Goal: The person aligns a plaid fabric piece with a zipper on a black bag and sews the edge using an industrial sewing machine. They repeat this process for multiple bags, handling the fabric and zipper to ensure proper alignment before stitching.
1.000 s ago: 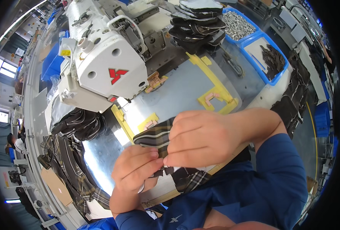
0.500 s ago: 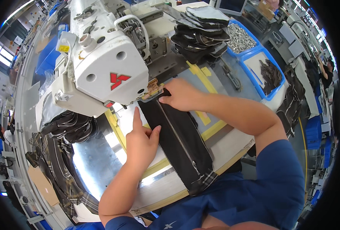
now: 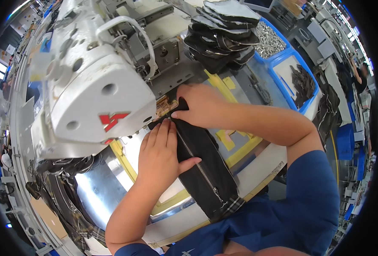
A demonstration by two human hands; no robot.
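A black fabric piece with a metal zipper (image 3: 206,174) lies lengthwise on the table, its far end under the head of a white sewing machine (image 3: 103,91). My left hand (image 3: 161,149) rests flat on its left side, fingers stretched toward the needle area and thumb out across the zipper. At the far end, my right hand (image 3: 197,104) pinches the upper right corner of the piece between thumb and fingers. The zipper pull (image 3: 216,192) hangs near the front edge, beside a plaid patch (image 3: 231,205).
Behind my right hand stands a stack of black zippered pieces (image 3: 223,36). Blue trays (image 3: 306,109) hold metal zipper pulls and dark fabric bits. Snips (image 3: 259,87) lie beside them. Plaid and black pieces (image 3: 63,187) hang at the left. Yellow tape (image 3: 240,151) marks the table.
My left hand has moved forward and right, from pointing beside the fabric to lying on it. The right hand keeps its pinch at the far corner. The machine head appears shifted left and lower.
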